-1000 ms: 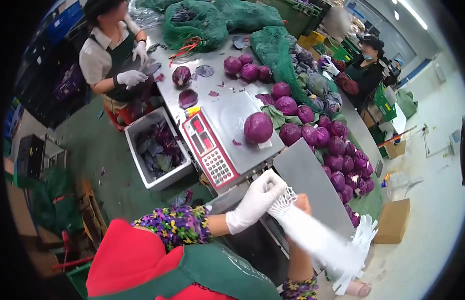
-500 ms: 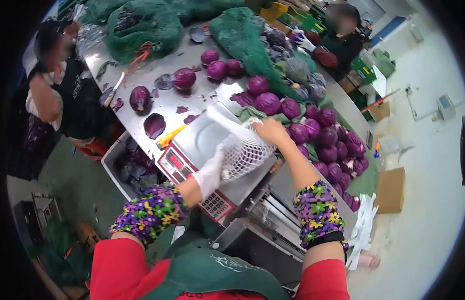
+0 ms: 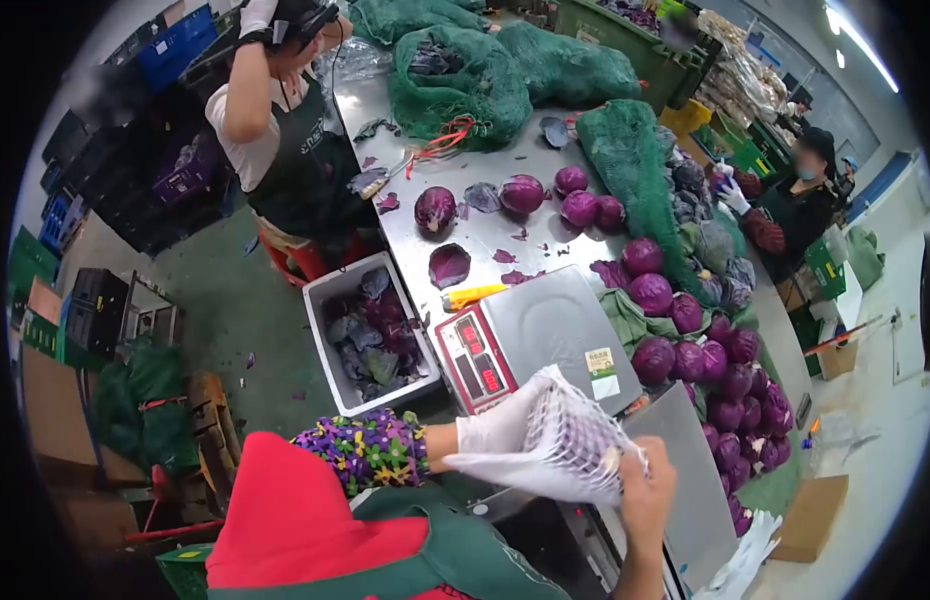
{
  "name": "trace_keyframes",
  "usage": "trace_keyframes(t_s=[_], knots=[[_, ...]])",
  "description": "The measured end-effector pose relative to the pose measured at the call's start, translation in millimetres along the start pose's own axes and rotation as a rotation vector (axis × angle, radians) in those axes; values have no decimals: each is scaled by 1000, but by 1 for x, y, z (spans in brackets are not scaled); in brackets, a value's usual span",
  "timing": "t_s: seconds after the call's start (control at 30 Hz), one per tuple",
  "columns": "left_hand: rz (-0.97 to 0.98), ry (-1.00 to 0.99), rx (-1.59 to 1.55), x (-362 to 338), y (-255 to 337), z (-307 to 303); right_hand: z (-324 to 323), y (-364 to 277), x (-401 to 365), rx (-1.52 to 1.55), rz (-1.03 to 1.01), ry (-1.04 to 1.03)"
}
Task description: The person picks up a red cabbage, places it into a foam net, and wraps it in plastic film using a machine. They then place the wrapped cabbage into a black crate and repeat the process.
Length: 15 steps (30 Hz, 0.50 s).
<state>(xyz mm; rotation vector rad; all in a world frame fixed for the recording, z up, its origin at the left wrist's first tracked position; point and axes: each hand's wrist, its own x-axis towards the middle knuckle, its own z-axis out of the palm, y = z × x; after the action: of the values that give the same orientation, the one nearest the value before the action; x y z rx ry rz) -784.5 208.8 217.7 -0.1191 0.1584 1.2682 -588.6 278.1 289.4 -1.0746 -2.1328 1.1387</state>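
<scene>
Between my hands hangs a white foam net (image 3: 557, 474) with a red cabbage (image 3: 585, 434) inside, its purple showing through the mesh. My left hand (image 3: 493, 428), in a white glove, reaches into the net at the cabbage's left side; its fingers are mostly covered. My bare right hand (image 3: 647, 492) pinches the net's right end, fingers closed. Just beyond is the digital scale (image 3: 545, 318), whose red panel faces me. A printed label (image 3: 602, 372) lies on the weighing plate.
Loose red cabbages (image 3: 730, 410) are heaped on the right. A grey bin (image 3: 317, 318) of trimmed leaves stands left, below the steel table (image 3: 415, 250). A yellow-handled tool (image 3: 475, 297) lies behind the scale. One person (image 3: 295, 150) stands left, another (image 3: 800, 215) far right.
My view has swung left. The net has moved from above the scale toward my body, and a cabbage now shows inside it. My right hand has come down to the net's right end.
</scene>
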Motion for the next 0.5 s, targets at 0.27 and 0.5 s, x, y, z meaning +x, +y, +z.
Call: trace_keyframes(t_s=[0.27, 0.5], knots=[[29, 301, 185, -20, -116, -18, -58, -19, -130, 358, 363, -16], [-2, 53, 77, -15, -209, 7, -55, 59, -214, 1315, 725, 154]])
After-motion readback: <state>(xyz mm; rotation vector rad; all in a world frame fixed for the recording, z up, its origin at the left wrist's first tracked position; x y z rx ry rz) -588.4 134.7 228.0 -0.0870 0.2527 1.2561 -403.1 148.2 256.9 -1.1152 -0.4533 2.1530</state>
